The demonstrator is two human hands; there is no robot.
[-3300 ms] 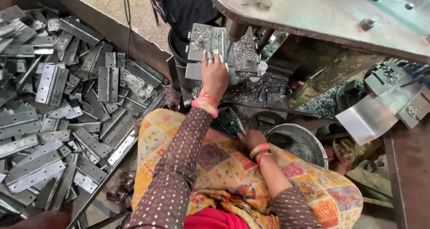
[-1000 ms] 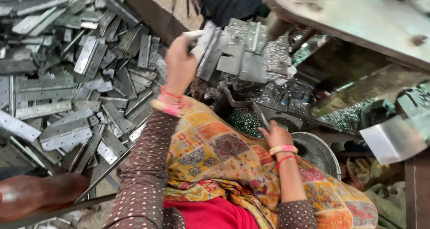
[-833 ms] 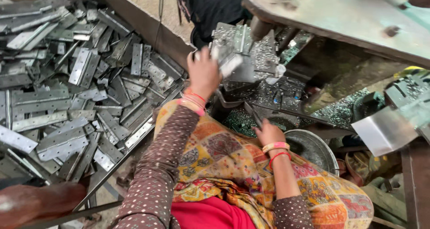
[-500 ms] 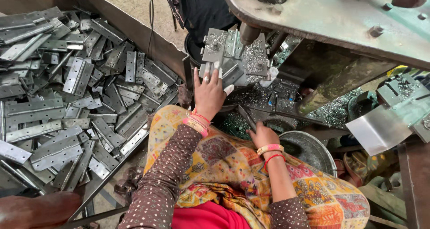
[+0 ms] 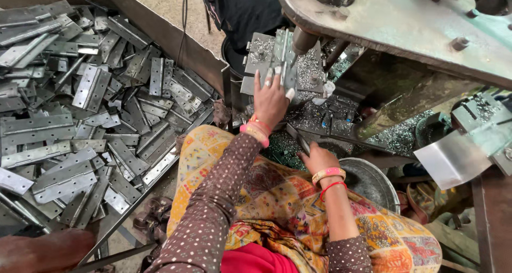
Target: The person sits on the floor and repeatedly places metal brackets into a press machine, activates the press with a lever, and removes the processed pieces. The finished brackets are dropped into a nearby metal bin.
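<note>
At 12 o'clock, left hand [image 5: 271, 99] presses a metal hinge [image 5: 277, 59] flat under the press, fingers spread. Right hand [image 5: 317, 158] rests at 5 o'clock of it; finger state unclear. Hinge pile [image 5: 80, 107] at 9 o'clock.

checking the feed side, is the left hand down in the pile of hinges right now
No, the left hand is up at the metal hinge plate on the machine bed, while the pile of hinges lies apart beside it.

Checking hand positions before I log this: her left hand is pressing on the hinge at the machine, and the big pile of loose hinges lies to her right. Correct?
Not quite. The head view shows the pile of loose hinges lying to the person's left, not right. The rest holds: the left hand rests on the hinge at the machine.
</note>
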